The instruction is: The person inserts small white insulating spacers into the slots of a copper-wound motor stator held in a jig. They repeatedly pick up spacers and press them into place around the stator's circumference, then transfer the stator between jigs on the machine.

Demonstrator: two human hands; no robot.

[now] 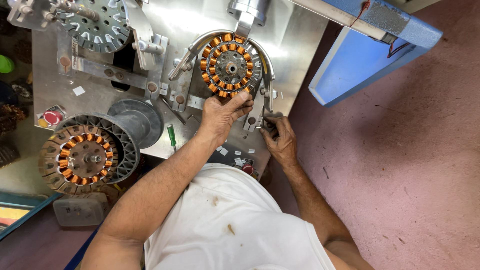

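Left hand (222,112) up against the stator (230,65), fingers (240,100) curled narrow, tips touching its rim at 6 o'clock; not clear if pinching anything. Stator round, ringed with copper coils, fixed in the middle of the steel plate (295,40); curved arm (200,42) arching over it from 9 to 3 o'clock; shaft (248,10) straight above at 12 o'clock. Right hand (280,140) just at 4 o'clock of the stator, closed tight on a small grey tool (267,120) beside the right bracket (267,90). Green screwdriver (171,136) lying at 8 o'clock of the left hand, near the wrist. Small white paper bits (240,160) on the plate's near edge, between both wrists. Second stator (82,157) well apart at 8 o'clock, sitting on a stack of grey cores (125,145); red button (52,117) at 11 o'clock of that stack. Empty core (97,25) mounted far off at 10 o'clock of the first stator. Blue frame (365,50) at 3 o'clock, over the pink floor (400,165). White shirt (230,220) at the bottom, under both arms.
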